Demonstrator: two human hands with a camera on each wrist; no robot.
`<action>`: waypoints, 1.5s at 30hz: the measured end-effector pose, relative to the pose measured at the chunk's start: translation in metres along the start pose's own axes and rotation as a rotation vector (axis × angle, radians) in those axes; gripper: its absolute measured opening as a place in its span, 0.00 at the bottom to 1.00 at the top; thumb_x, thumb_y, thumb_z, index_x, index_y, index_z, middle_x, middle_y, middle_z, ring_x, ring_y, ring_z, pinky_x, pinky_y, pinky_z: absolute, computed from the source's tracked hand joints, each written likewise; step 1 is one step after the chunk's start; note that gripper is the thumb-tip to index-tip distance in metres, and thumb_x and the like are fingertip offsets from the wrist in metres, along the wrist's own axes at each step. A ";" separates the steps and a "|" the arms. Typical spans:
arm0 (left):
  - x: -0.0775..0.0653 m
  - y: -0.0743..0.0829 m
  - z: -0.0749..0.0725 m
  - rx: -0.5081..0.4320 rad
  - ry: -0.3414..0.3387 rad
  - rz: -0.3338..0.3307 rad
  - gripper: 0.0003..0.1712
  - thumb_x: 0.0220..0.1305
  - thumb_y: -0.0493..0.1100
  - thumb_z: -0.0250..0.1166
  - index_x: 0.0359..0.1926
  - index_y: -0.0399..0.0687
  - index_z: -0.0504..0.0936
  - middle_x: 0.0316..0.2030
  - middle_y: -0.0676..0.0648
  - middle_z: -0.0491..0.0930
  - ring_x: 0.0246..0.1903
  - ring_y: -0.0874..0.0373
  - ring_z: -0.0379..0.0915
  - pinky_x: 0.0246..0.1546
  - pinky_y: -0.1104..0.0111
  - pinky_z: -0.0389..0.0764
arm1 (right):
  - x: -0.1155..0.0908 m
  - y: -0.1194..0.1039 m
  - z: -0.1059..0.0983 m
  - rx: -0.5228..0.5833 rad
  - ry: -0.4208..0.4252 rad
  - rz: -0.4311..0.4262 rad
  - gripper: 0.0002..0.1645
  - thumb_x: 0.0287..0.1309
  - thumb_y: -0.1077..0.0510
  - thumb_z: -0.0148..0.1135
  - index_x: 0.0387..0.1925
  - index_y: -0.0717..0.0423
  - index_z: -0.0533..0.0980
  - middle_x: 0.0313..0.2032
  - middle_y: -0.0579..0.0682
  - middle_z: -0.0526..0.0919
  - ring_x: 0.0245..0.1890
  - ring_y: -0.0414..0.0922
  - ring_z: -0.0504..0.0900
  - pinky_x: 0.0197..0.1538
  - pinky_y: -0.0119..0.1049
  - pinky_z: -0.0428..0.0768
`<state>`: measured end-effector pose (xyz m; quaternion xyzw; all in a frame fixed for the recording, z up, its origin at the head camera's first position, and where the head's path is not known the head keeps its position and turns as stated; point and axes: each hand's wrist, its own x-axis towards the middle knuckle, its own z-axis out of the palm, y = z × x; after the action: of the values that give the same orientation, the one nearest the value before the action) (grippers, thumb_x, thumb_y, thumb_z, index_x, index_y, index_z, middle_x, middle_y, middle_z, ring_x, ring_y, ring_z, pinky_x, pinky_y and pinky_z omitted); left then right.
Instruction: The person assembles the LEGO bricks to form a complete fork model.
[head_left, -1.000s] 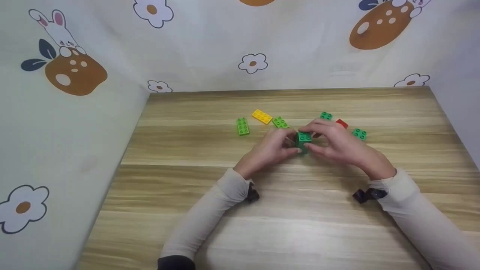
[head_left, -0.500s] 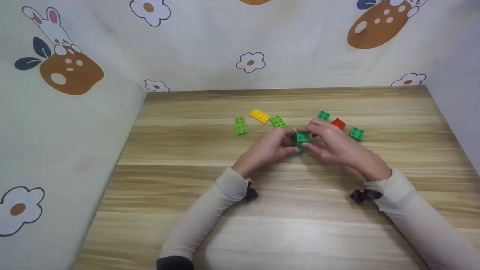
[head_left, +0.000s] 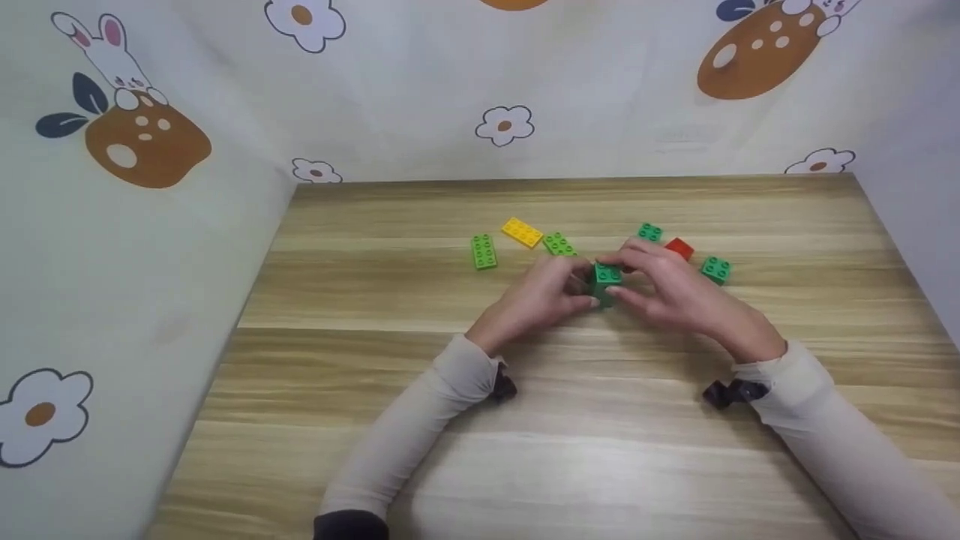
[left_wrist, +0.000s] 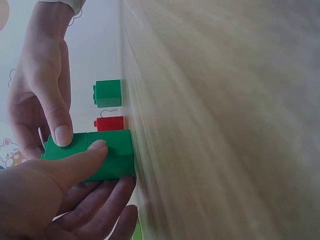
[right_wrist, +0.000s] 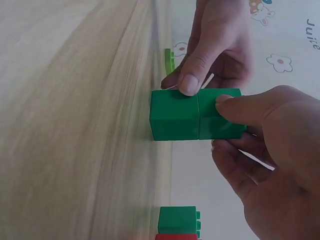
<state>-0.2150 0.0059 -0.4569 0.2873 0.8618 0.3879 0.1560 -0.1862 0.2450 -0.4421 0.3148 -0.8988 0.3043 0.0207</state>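
Two green toy building bricks stand stacked upright, one on the other, between my hands. My left hand (head_left: 536, 300) pinches the lower brick (left_wrist: 117, 162) low down, its thumb on the near face and fingers behind. From the other side my right hand (head_left: 675, 289) grips the upper brick (right_wrist: 217, 125) between thumb and fingers. In both wrist views a thin straight seam shows where the bricks meet. The lower brick's base is right at the tabletop. Studs on the upper brick's top (head_left: 607, 272) show in the head view.
Behind my right hand lie a red brick (head_left: 679, 249), a green brick (head_left: 716, 269) and another green piece (head_left: 650, 232). Farther left are a yellow brick (head_left: 522, 232) and two light green ones (head_left: 484, 252). A patterned wall covering (head_left: 600, 112) rises behind the wooden table (head_left: 375, 375).
Both hands stay on the stacked bricks. My right hand has shifted slightly, and more of the red brick shows behind it than a second ago. The head view sways a little.
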 end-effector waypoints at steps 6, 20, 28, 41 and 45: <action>0.000 -0.001 -0.001 0.002 -0.013 0.007 0.20 0.69 0.39 0.76 0.60 0.48 0.86 0.54 0.49 0.90 0.54 0.57 0.89 0.59 0.68 0.87 | 0.001 0.005 -0.002 0.044 -0.022 0.020 0.27 0.68 0.58 0.75 0.66 0.52 0.82 0.56 0.47 0.85 0.57 0.48 0.87 0.61 0.50 0.88; 0.000 -0.006 -0.005 0.003 -0.013 0.071 0.23 0.68 0.36 0.76 0.63 0.41 0.85 0.55 0.45 0.91 0.54 0.56 0.89 0.57 0.73 0.87 | -0.001 0.018 0.000 0.104 -0.047 0.103 0.29 0.65 0.53 0.79 0.65 0.48 0.81 0.57 0.47 0.88 0.56 0.47 0.89 0.61 0.51 0.88; -0.002 -0.011 -0.027 0.020 0.064 0.016 0.23 0.70 0.35 0.74 0.64 0.41 0.85 0.59 0.44 0.88 0.57 0.54 0.86 0.63 0.66 0.86 | 0.000 0.019 0.001 0.101 -0.067 0.148 0.30 0.65 0.50 0.79 0.65 0.51 0.80 0.55 0.47 0.89 0.55 0.46 0.89 0.60 0.51 0.88; -0.005 -0.044 -0.067 -0.008 0.288 -0.036 0.18 0.70 0.33 0.72 0.59 0.37 0.86 0.58 0.39 0.88 0.62 0.45 0.83 0.70 0.56 0.81 | 0.012 0.019 -0.002 0.091 0.044 0.159 0.30 0.69 0.56 0.75 0.68 0.59 0.77 0.56 0.57 0.89 0.55 0.54 0.89 0.60 0.55 0.88; -0.007 -0.055 -0.074 0.026 0.321 -0.061 0.18 0.70 0.34 0.73 0.59 0.38 0.87 0.58 0.40 0.89 0.63 0.46 0.83 0.70 0.55 0.80 | 0.023 0.022 -0.004 0.124 0.093 0.169 0.29 0.69 0.60 0.73 0.68 0.61 0.76 0.57 0.60 0.87 0.56 0.57 0.89 0.61 0.55 0.88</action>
<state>-0.2668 -0.0704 -0.4507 0.1974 0.8888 0.4129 0.0241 -0.2183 0.2478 -0.4450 0.2240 -0.8997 0.3742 0.0170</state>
